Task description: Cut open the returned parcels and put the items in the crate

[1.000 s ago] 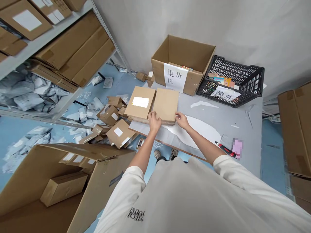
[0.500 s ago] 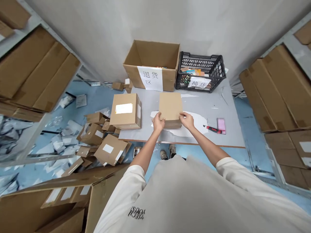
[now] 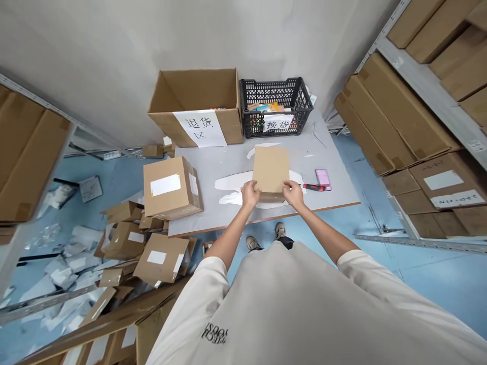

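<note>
Head view: fingers of left hand (image 3: pixel 251 194) and right hand (image 3: pixel 293 193) are gripping near corners of plain brown cardboard box (image 3: pixel 271 170) over grey flat table (image 3: pixel 323 152); resting or lifted, unclear. Box is looking unopened; red-black cutter (image 3: pixel 315 187) is lying unheld.

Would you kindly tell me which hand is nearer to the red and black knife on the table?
Right. The right hand is close beside the knife, at the plain box's right side; the left hand is farther off, across that box at its left side.
</note>
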{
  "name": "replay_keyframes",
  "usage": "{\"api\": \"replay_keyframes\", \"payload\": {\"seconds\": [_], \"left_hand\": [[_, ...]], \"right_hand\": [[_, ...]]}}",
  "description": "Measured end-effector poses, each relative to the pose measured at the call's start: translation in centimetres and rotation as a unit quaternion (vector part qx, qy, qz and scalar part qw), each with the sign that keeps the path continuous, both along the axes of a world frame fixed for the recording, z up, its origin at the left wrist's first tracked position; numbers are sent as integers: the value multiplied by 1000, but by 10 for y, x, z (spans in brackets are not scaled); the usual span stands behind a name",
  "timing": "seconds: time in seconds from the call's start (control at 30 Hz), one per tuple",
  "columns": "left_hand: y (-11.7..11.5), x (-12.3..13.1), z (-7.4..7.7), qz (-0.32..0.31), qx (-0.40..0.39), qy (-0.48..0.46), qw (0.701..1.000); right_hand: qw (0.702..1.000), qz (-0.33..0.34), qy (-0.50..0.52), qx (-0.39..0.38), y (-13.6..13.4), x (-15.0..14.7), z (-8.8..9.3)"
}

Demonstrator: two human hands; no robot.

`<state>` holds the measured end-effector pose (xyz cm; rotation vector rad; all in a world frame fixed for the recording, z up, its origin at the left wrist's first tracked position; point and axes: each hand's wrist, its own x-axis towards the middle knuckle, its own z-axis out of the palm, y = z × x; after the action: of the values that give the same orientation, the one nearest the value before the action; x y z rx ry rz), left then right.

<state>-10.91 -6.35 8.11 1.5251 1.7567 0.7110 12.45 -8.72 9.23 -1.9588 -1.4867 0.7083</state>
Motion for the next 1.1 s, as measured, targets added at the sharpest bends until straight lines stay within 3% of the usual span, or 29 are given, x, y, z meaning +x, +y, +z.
{"api": "replay_keyframes", "payload": {"seconds": [0.2,0.4,0.57,0.73,0.93,1.1], "left_hand": [[-6,0,-11,8,4,37,999],[-16,18,-8,77,-1,56,995],[-37,37,-9,181,27,38,982],[-58,63,-15,248,2,-63,967],[-58,89,-19,277,-4,-123,953],[-53,86,-16,269,-5,-121,956]], "right_hand": [[996,78,17,-36,24,33,-21],[985,149,-90,1,102,56,-21],[954,268,-129,20,172,44,-17],[926,340,-167,8,221,16,-16],[925,323,-200,-23,241,5,-13],[938,294,-183,-31,234,19,-9]]}}
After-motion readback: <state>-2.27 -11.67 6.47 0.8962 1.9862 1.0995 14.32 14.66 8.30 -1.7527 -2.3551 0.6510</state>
